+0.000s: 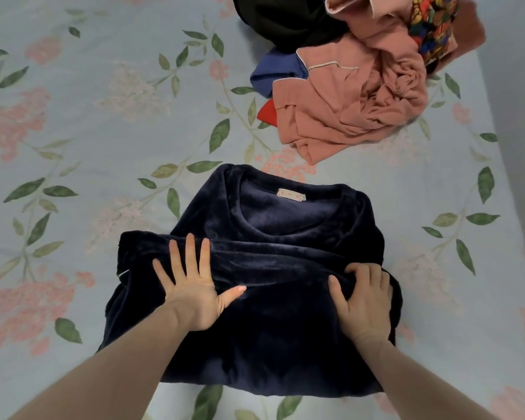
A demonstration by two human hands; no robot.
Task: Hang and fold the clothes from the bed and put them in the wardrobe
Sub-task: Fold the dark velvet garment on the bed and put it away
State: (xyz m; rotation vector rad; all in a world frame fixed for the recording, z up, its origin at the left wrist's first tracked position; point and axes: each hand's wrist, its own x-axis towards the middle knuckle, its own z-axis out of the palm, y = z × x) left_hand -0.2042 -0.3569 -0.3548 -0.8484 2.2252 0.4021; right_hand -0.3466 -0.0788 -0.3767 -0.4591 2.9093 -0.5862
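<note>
A dark navy fleece top (273, 219) lies partly folded on the bed, neckline and label facing away from me, sleeves folded across its middle. My left hand (191, 283) presses flat on the folded sleeve at the left, fingers spread straight. My right hand (365, 301) rests on the right side of the top, fingers curled into the fleece and bunching it. A heap of unfolded clothes (355, 95) sits at the far right of the bed: pink garments on top, with black, blue, red and multicoloured pieces under and behind them.
The bed carries a pale blue sheet (103, 116) printed with pink flowers and green leaves. Its right edge (497, 147) runs along a grey strip of floor or wall. Open sheet stretches to the left of the navy top.
</note>
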